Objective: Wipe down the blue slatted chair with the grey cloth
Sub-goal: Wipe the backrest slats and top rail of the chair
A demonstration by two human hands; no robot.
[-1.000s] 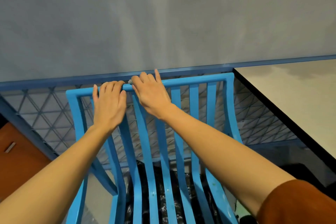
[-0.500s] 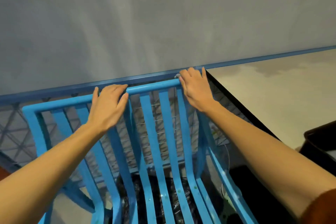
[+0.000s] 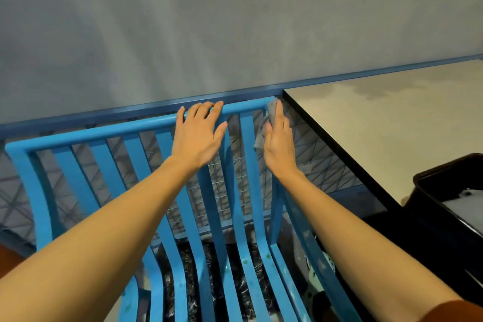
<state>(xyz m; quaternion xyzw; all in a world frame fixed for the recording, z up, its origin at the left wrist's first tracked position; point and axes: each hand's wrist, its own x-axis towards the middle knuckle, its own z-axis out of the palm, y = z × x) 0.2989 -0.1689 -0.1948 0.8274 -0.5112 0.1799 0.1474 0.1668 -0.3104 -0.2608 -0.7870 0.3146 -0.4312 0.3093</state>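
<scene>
Wiping is leaving the top rail (image 3: 104,131): the flat right hand (image 3: 279,145), having slid from mid-rail, is pressing the grey cloth (image 3: 261,136) onto the blue slatted chair's (image 3: 36,185) right corner, centre frame, while the relaxed left hand (image 3: 196,137) is steadying it.

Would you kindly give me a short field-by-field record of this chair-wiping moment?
furniture: blue slatted chair
tool: grey cloth, at the chair's top right corner
wiping hand: right hand, fingers straight, presses the cloth against the corner
bracing hand: left hand, rests on the top rail, no cloth
nearby: pale table to the right of the chair
</scene>
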